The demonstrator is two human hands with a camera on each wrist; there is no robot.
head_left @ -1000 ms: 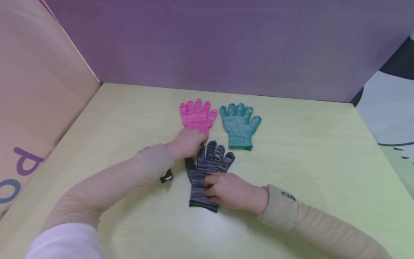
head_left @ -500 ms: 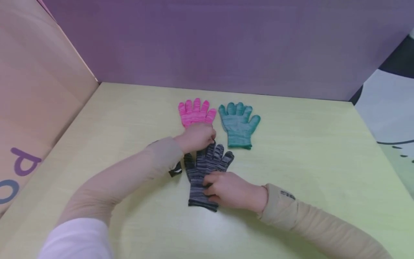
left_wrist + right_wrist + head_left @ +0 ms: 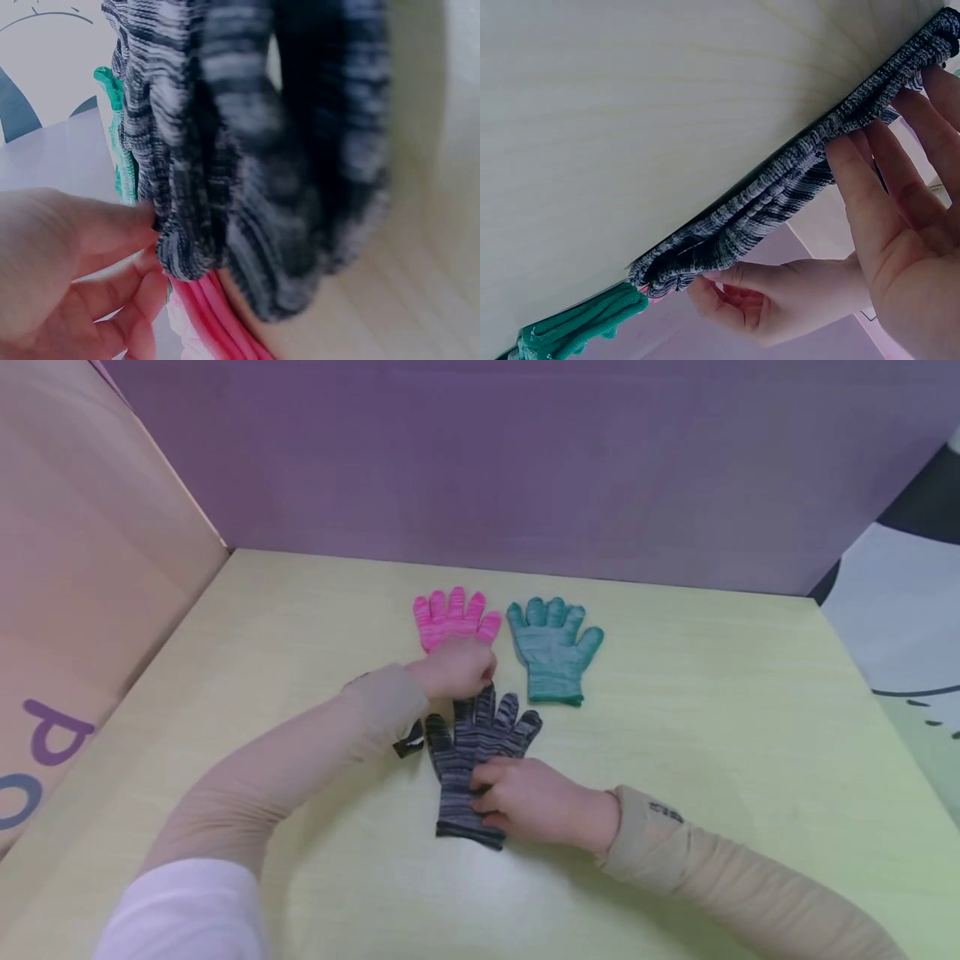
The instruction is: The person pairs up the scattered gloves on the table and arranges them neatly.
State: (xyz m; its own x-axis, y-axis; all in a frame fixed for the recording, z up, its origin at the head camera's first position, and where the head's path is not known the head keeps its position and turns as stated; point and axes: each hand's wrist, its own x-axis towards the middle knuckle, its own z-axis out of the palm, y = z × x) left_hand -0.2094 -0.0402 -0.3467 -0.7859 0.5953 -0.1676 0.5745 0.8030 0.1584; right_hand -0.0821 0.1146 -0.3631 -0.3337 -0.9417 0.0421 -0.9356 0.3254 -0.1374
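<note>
A black-and-grey striped knit glove (image 3: 468,756) lies flat on the table, fingers pointing away from me. At the tip of one of its fingers is my left hand (image 3: 459,664); in the left wrist view its thumb and index finger pinch the knit fingertip (image 3: 184,251). My right hand (image 3: 528,802) rests on the palm and cuff area, and in the right wrist view its fairly straight fingers (image 3: 862,195) press on the fabric. Beyond lies a pink glove (image 3: 453,622), its cuff hidden by my left hand. A green glove (image 3: 557,652) lies beside it.
The pale wooden table (image 3: 712,735) ends at a purple panel (image 3: 525,468) at the back. A pinkish panel (image 3: 97,552) with printed letters stands at the left. A small black object (image 3: 408,741) shows beneath my left wrist.
My left hand has moved right and slightly away from me, along the striped glove's fingertips. The right hand has stayed in place, and the gloves lie much as before.
</note>
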